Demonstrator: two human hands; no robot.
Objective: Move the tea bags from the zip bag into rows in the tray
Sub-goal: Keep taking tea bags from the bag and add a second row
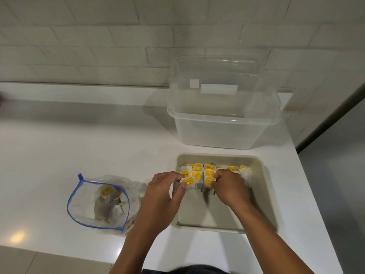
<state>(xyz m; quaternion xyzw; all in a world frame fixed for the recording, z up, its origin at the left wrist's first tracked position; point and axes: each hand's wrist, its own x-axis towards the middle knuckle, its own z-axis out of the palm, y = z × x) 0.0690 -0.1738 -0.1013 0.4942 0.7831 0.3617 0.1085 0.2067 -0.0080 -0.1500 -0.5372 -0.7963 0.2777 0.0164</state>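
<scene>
A beige tray (pixel 258 194) lies on the white counter, with several yellow-tagged tea bags (pixel 197 171) standing in rows along its far end. My left hand (pixel 164 196) pinches the front tea bag (pixel 188 182) at the tray's left side. My right hand (pixel 229 186) pinches another front tea bag (pixel 208 182) beside it. The open zip bag (pixel 98 202), clear with a blue seal, sits left of the tray and holds several more tea bags.
A clear plastic tub (pixel 223 131) with its lid leaning behind it stands just beyond the tray. The counter edge (pixel 308 175) runs close on the right of the tray. A white brick wall backs the counter.
</scene>
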